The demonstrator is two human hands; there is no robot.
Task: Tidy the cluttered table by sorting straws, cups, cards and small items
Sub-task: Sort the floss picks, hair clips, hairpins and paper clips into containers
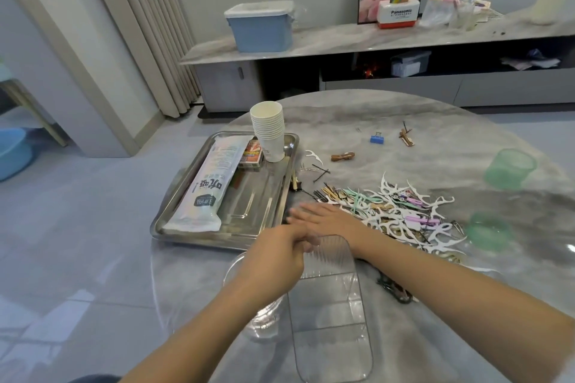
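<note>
Closest to me, the clear plastic compartment box (329, 305) is lying lengthwise on the worktop (404, 121), and I am steadying its far end with my left hand (277, 255), fingers curled round the rim, so it stays put while small items go in. My right hand (323, 216) is lying flat, fingers straight and together, palm down just beyond the box and at the near edge of the heap of floss picks and hair clips (401, 214); I judge I am getting ready to rake that heap toward the box rather than pick pieces one by one.

Left of my hands, the steel tray (267, 205) is already holding the sorted things: the long pack of straws (207, 186) lying along its left side, the stack of paper cups (268, 130) standing upright at its far corner, and a small card box (251, 152) touching the stack. That grouping is keeping the bigger items clear of the loose ones.

Farther out, bobby pins (320, 171) are lying just beside the tray, with a blue binder clip (377, 138) and a brown hair tie (342, 156) well apart. Two green mesh cups (510, 168) are waiting at the right, probably as receptacles.
</note>
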